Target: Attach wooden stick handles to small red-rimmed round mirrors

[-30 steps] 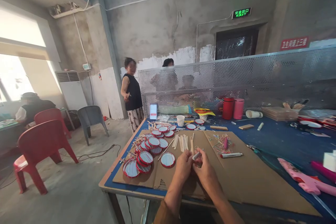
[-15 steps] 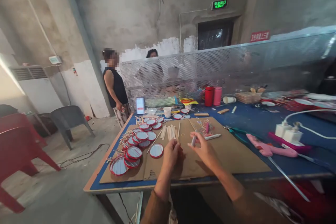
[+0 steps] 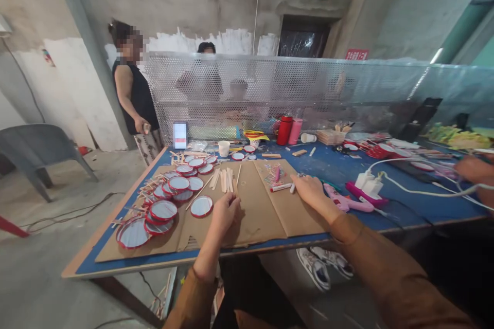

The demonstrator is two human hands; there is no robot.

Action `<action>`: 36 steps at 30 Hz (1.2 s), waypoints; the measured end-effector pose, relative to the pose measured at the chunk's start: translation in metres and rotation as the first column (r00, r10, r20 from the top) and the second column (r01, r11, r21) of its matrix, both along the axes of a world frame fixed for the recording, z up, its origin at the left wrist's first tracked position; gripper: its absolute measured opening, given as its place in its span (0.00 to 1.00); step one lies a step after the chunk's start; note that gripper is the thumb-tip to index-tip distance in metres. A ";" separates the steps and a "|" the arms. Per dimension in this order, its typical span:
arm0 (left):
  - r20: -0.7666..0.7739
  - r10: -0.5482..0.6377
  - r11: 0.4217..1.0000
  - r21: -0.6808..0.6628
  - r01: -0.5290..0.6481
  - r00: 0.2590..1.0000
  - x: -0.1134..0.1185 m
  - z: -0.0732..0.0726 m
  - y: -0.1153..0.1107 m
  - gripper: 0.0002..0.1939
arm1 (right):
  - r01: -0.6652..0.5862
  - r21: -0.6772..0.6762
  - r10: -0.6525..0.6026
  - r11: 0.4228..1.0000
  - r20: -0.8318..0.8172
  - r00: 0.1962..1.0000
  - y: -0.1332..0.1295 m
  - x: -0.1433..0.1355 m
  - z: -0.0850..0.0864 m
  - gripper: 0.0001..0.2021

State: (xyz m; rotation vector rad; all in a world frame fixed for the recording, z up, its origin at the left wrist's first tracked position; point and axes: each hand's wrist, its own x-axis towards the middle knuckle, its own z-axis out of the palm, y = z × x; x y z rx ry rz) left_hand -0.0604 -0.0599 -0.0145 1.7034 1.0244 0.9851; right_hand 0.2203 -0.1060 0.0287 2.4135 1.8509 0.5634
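My left hand (image 3: 226, 214) is closed low over the cardboard sheet (image 3: 254, 223), just below a row of flat wooden sticks (image 3: 227, 180). What its fingers hold is hidden. My right hand (image 3: 311, 194) is palm down at the right edge of the cardboard. A white marker (image 3: 292, 188) shows at its fingertips, and the thumb is out of sight. Beside it lies another marker with a red end (image 3: 280, 187). Left of my left hand, a round red-rimmed disc (image 3: 201, 206) lies flat. Farther left are overlapping piles of similar discs (image 3: 164, 209) with sticks.
A pink glue gun (image 3: 343, 200) lies right of my right hand, near a power strip with white plugs (image 3: 368, 183). Behind stand a paper cup (image 3: 224, 148), a phone (image 3: 179, 135) and red and pink bottles (image 3: 284, 130). Other people are beyond the mesh screen (image 3: 254, 92).
The view has swung right. My right hand has moved right across the cardboard, and the white marker has come with it. My left hand stays closed by the sticks.
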 end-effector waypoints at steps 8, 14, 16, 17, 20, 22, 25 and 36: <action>-0.087 0.006 1.000 -0.024 -0.009 0.996 0.000 0.004 -0.002 0.08 | -0.385 0.002 0.385 0.923 0.008 0.923 0.051 0.004 0.007 0.12; 0.038 -0.014 0.988 -0.150 0.020 0.999 0.002 0.005 -0.003 0.04 | -0.561 0.007 0.561 0.827 -0.027 0.827 0.076 0.012 -0.002 0.07; 0.042 -0.021 0.989 -0.147 0.027 0.999 0.003 0.004 -0.003 0.04 | -0.561 0.131 0.567 0.818 -0.011 0.824 0.075 0.014 -0.001 0.08; 0.034 -0.025 0.989 -0.145 0.030 0.999 0.003 0.003 -0.003 0.04 | -0.545 0.213 0.560 0.811 -0.012 0.828 0.073 0.011 -0.001 0.09; 0.006 -0.036 0.989 -0.142 0.036 0.999 0.003 0.002 -0.002 0.06 | -0.466 0.453 0.541 0.760 -0.045 0.840 0.057 -0.012 0.000 0.08; 0.000 -0.046 0.991 -0.129 0.045 0.999 0.003 0.000 -0.001 0.07 | -0.397 0.628 0.598 0.669 -0.137 0.790 0.042 -0.043 -0.003 0.06; -0.017 -0.063 0.995 -0.080 0.061 0.998 0.003 -0.002 0.000 0.08 | -0.172 0.823 0.737 0.542 -0.367 0.568 0.019 -0.098 -0.008 0.05; -0.015 -0.089 0.995 -0.055 0.088 0.996 0.001 0.000 -0.003 0.09 | -0.059 0.879 0.821 0.473 -0.415 0.393 -0.003 -0.151 -0.036 0.03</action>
